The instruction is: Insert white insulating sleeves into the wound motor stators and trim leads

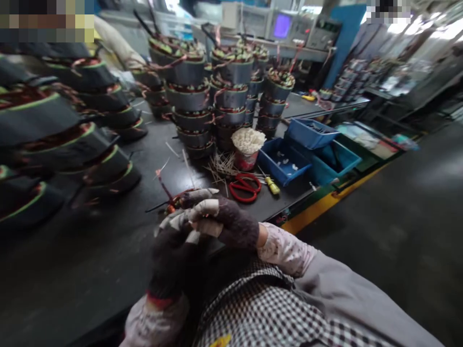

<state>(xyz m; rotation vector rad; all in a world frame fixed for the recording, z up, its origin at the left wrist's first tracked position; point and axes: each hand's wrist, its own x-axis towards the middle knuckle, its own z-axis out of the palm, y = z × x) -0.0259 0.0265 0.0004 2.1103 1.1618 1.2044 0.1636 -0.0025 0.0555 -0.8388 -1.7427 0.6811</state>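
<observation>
Close to the table's near edge, a wound motor stator (174, 206) shows copper wire and a dark lead, mostly hidden behind my hands. My left hand (169, 250), in a dark glove with pale wrapped fingertips, curls its fingers around the stator's near side. From the right, my right hand (231, 220) reaches across in a similar glove. Its fingers are bent and pressed together over the stator beside the left fingertips; whatever they pinch is hidden. Red-handled scissors (246, 188) and a yellow-handled screwdriver (272, 185) lie just beyond my right hand.
Stacks of finished stators (193, 99) rise behind, with more stacks (47, 120) at left. A cup of white strips (248, 147) stands near loose pale sticks (220, 166). Blue bins (284, 161) sit at the table's right edge. Another person's sleeve (117, 41) shows beyond.
</observation>
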